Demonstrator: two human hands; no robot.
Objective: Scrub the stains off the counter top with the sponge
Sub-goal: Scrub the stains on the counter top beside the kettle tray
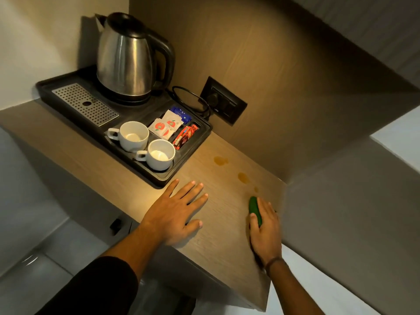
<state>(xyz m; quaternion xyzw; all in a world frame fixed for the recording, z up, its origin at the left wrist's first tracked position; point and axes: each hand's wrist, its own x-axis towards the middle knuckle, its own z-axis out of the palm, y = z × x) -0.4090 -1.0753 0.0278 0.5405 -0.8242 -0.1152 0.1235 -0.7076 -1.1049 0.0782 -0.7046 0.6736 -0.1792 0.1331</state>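
A light wooden counter top (pixel 218 226) carries three brownish stains: one (pixel 221 160) near the tray's corner, one (pixel 243 177) further right, and a small one (pixel 256 189) just beyond the sponge. My right hand (pixel 264 226) presses down on a green sponge (pixel 255 210), of which only the left edge shows under the fingers. The sponge lies on the counter near the right wall. My left hand (pixel 176 211) rests flat on the counter with fingers spread, just in front of the tray, holding nothing.
A black tray (pixel 68 105) at the back left holds a steel kettle (pixel 123 57), two white cups (pixel 134 136) (pixel 160 154) and sachets (pixel 167 126). A wall socket (pixel 223 103) with a plugged cord sits behind it. The wall closes the counter's right side.
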